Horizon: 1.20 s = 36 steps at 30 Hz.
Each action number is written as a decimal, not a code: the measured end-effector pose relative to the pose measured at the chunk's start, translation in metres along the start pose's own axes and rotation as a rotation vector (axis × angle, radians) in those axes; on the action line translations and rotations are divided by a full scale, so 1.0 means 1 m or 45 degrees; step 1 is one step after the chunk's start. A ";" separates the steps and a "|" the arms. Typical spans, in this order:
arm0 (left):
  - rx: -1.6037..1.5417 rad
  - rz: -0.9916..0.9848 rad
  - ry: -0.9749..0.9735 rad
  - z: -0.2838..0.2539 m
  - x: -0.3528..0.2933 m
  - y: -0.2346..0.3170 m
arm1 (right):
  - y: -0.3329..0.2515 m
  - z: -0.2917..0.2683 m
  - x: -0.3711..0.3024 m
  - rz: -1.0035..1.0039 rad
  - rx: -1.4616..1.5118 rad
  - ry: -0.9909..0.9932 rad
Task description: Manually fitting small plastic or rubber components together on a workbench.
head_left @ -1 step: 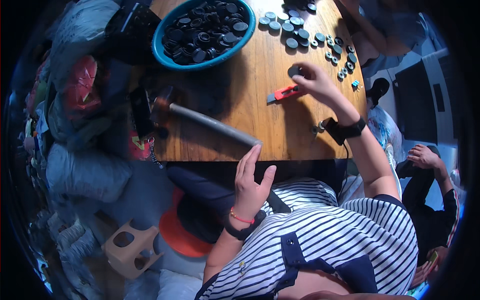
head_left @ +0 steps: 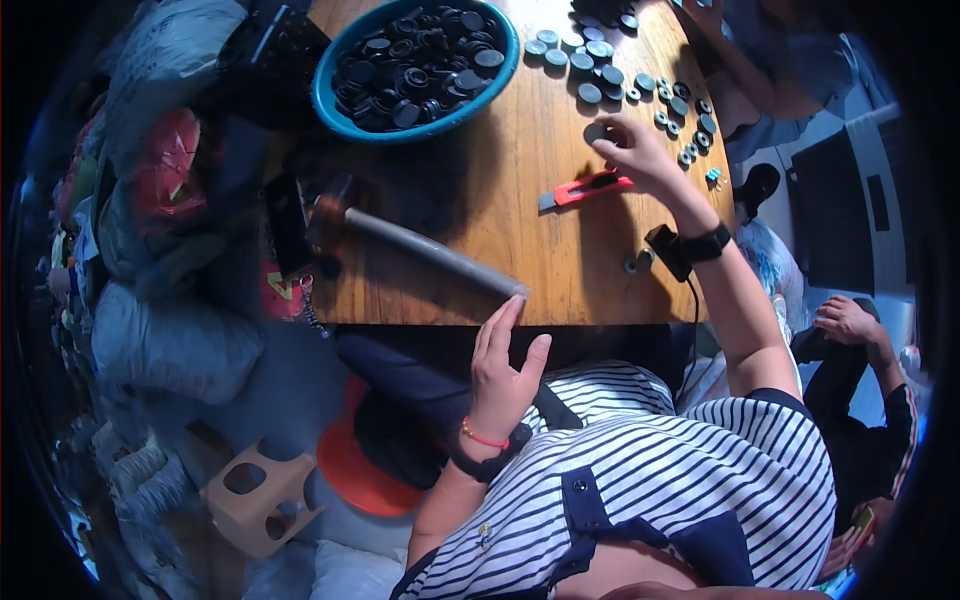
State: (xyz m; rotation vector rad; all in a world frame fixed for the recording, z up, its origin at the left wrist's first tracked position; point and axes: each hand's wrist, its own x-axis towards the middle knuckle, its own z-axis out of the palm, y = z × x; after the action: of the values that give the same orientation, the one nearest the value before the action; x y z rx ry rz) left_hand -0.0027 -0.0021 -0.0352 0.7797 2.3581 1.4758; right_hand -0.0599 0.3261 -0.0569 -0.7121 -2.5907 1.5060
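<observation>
My right hand (head_left: 645, 155) reaches over the wooden table (head_left: 520, 230) and pinches a dark round disc (head_left: 597, 131) at its fingertips. A red utility knife (head_left: 585, 190) lies just below that hand. Rows of similar dark discs (head_left: 600, 60) and small rings (head_left: 688, 110) lie beyond it. My left hand (head_left: 505, 365) is raised at the table's front edge, fingers apart and holding nothing. It is close to the end of a hammer's grey handle (head_left: 430, 252). A blue basin (head_left: 333, 108) full of black round parts stands at the back left.
Stuffed bags (head_left: 150, 335) pile up left of the table. A cut cardboard piece (head_left: 255, 495) and an orange round seat (head_left: 355, 475) are on the floor below. Another person's hand (head_left: 845, 320) is at the right, and another person's arm (head_left: 745, 60) reaches in at the top right.
</observation>
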 end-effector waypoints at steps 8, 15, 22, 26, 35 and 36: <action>0.012 0.001 0.146 -0.009 -0.008 -0.019 | -0.102 0.120 0.003 -1.163 -0.475 -0.073; -0.003 0.064 0.207 -0.016 -0.002 -0.014 | -0.105 0.206 0.048 -1.159 -0.669 -0.149; -0.044 0.070 0.267 -0.020 0.010 -0.026 | -0.085 0.166 -0.008 -1.057 -0.875 -0.085; 0.047 0.102 0.216 -0.018 0.017 -0.030 | -0.066 0.135 -0.035 -0.982 -0.781 -0.349; 0.252 0.295 0.116 -0.014 0.030 -0.014 | -0.044 0.094 0.016 -0.982 -1.083 -0.141; 0.365 0.375 0.105 -0.012 0.031 -0.013 | -0.049 0.094 0.000 -0.796 -0.939 -0.190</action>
State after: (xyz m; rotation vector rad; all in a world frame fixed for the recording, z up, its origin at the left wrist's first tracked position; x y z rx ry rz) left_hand -0.0374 0.0017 -0.0391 1.2033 2.6455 1.3057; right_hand -0.1037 0.2297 -0.0645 0.2231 -3.0392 0.4342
